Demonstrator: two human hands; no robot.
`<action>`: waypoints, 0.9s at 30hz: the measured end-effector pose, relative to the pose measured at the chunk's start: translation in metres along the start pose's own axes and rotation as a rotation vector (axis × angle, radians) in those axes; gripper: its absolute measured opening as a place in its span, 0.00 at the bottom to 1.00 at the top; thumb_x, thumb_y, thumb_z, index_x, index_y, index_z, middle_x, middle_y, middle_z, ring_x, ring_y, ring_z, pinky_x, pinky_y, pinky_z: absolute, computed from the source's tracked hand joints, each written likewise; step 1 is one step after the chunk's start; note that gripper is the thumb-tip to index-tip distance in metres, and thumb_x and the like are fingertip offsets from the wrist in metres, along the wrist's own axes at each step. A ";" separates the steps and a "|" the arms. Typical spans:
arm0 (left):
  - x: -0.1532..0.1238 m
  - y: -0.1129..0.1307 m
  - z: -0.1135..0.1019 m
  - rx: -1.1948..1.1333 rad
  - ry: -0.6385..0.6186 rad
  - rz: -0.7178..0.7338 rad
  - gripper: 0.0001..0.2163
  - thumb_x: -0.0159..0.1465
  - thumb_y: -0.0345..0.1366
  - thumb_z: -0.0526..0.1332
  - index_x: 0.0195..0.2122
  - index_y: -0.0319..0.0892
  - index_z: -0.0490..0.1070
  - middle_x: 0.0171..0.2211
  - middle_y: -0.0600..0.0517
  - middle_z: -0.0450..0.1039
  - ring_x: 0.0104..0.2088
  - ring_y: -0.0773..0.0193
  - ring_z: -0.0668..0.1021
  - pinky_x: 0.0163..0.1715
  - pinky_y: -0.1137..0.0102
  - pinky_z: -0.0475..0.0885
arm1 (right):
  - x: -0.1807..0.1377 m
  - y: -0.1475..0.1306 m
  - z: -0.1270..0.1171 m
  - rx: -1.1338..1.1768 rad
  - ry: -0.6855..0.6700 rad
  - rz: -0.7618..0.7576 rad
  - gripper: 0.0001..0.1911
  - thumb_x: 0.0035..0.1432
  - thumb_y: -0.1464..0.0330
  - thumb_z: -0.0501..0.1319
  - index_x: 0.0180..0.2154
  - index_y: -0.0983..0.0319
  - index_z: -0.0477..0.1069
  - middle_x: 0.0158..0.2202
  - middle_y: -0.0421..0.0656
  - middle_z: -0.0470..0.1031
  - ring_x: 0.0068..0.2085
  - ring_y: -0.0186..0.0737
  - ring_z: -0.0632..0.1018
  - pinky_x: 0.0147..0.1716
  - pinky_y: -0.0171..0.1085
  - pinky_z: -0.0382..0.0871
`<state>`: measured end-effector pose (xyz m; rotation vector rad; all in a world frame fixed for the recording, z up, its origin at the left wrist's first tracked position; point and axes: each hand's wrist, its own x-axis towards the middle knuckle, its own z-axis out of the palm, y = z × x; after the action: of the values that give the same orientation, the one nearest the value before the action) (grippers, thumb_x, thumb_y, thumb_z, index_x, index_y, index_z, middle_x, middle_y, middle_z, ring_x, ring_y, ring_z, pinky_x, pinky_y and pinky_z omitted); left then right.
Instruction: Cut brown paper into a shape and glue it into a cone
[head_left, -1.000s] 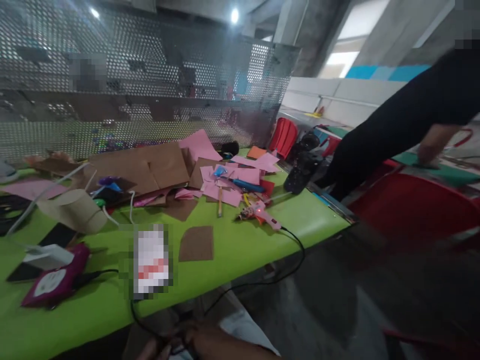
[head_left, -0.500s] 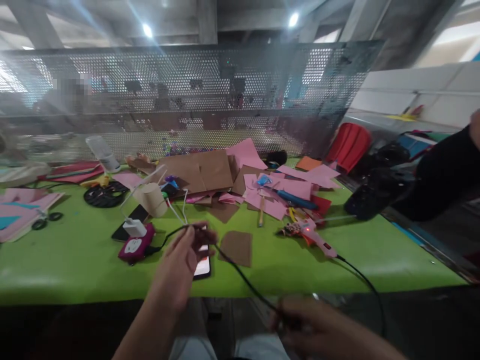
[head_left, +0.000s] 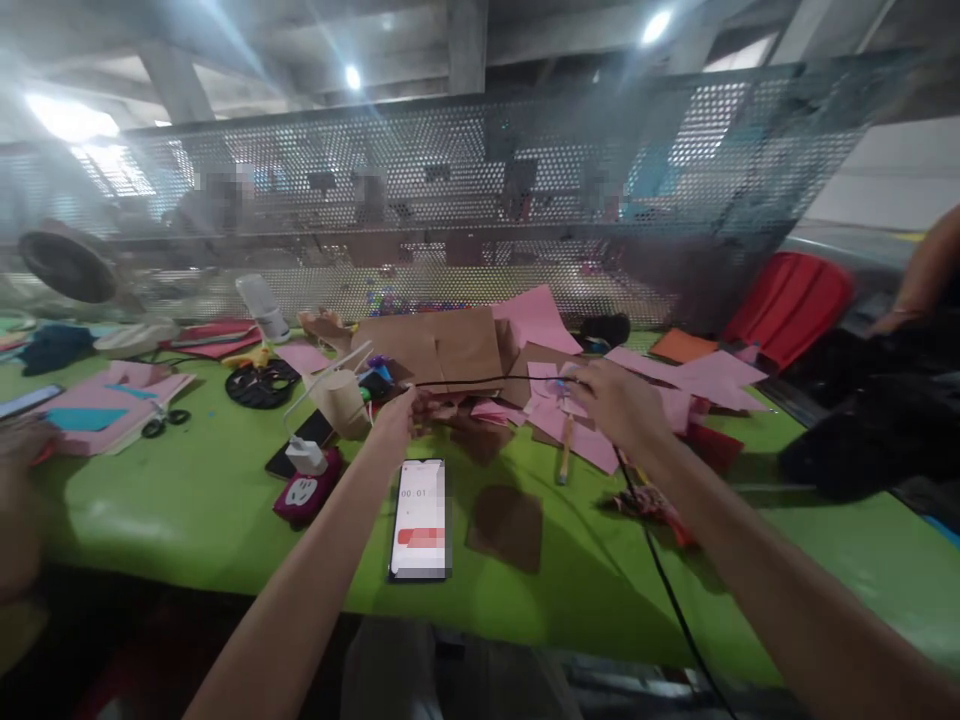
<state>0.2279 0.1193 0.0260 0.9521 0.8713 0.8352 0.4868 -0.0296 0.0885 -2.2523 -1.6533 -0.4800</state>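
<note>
Green worktop [head_left: 187, 530] spread before us, perforated metal screen [head_left: 480, 210] along its 12 o'clock edge; we take mid-view as the dial's centre. Our left hand [head_left: 407, 410] is closed on a black cable [head_left: 499, 380], fingers blurred. Our right hand [head_left: 619, 400], toward 3, pinches the same cable. We see it drawn nearly straight between the two, above the worktop, then dropping from the right hand toward 5. Just beyond it, a folded brown cardboard [head_left: 431, 340].

Nearer us: a phone [head_left: 416, 510] at 7, screen lit, and a brown card piece [head_left: 506, 525] at 6, apart from it. At 4, we find a glue gun [head_left: 649, 503], mostly hidden by our right forearm. At 8, a magenta socket block [head_left: 300, 495] with a white charger [head_left: 306, 456].

Farther out: scissors [head_left: 165, 420] near 9, a co-worker's hand [head_left: 30, 440] beyond them; red chair [head_left: 795, 305] near 3.
</note>
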 end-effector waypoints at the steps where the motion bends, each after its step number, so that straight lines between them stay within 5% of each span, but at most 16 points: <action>1: 0.005 -0.003 -0.003 0.016 0.001 -0.011 0.11 0.65 0.41 0.57 0.37 0.38 0.73 0.29 0.50 0.77 0.25 0.67 0.78 0.23 0.74 0.68 | 0.008 -0.004 0.013 -0.020 -0.014 0.006 0.14 0.66 0.67 0.55 0.45 0.60 0.78 0.48 0.49 0.76 0.49 0.47 0.74 0.41 0.37 0.65; 5: 0.012 -0.015 -0.008 0.087 -0.043 -0.053 0.11 0.60 0.41 0.63 0.37 0.37 0.73 0.24 0.52 0.75 0.19 0.70 0.74 0.18 0.77 0.62 | 0.028 -0.013 0.052 -0.032 -0.078 0.044 0.14 0.64 0.70 0.55 0.43 0.64 0.79 0.43 0.54 0.77 0.46 0.50 0.75 0.39 0.39 0.65; 9: 0.004 -0.019 -0.010 0.131 -0.136 -0.070 0.11 0.58 0.40 0.66 0.36 0.37 0.74 0.23 0.52 0.74 0.17 0.72 0.70 0.16 0.77 0.58 | 0.028 -0.016 0.067 0.015 -0.162 0.043 0.18 0.61 0.73 0.57 0.52 0.62 0.73 0.45 0.51 0.79 0.44 0.48 0.78 0.37 0.38 0.66; 16: -0.036 -0.009 -0.013 0.089 -0.296 -0.041 0.13 0.59 0.43 0.65 0.38 0.38 0.75 0.29 0.50 0.74 0.23 0.71 0.71 0.20 0.76 0.64 | -0.009 -0.033 0.040 0.124 -0.243 -0.112 0.20 0.61 0.72 0.57 0.54 0.56 0.71 0.51 0.45 0.77 0.48 0.45 0.77 0.41 0.36 0.69; 21: -0.076 -0.008 -0.012 0.128 -0.376 0.020 0.15 0.61 0.44 0.63 0.44 0.40 0.72 0.35 0.48 0.74 0.31 0.66 0.75 0.29 0.71 0.70 | -0.052 -0.048 0.024 0.289 -0.368 -0.323 0.15 0.60 0.73 0.59 0.48 0.60 0.75 0.51 0.45 0.77 0.52 0.45 0.75 0.52 0.42 0.66; 24: -0.098 -0.014 -0.017 0.343 -0.274 0.118 0.16 0.61 0.46 0.60 0.44 0.40 0.72 0.39 0.46 0.75 0.35 0.61 0.76 0.35 0.67 0.72 | -0.084 -0.057 0.015 0.342 -0.461 -0.358 0.17 0.60 0.71 0.61 0.51 0.60 0.73 0.49 0.46 0.77 0.51 0.45 0.75 0.52 0.43 0.66; 27: -0.117 -0.034 -0.030 0.588 -0.112 0.269 0.17 0.60 0.47 0.60 0.45 0.42 0.72 0.43 0.45 0.75 0.42 0.55 0.76 0.41 0.62 0.72 | -0.119 -0.067 0.001 0.393 -0.513 -0.379 0.26 0.58 0.68 0.63 0.58 0.58 0.66 0.59 0.46 0.70 0.57 0.48 0.70 0.56 0.46 0.62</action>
<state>0.1611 0.0142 0.0129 1.6433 0.9209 0.7524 0.3895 -0.1115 0.0380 -1.8632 -2.2005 0.3609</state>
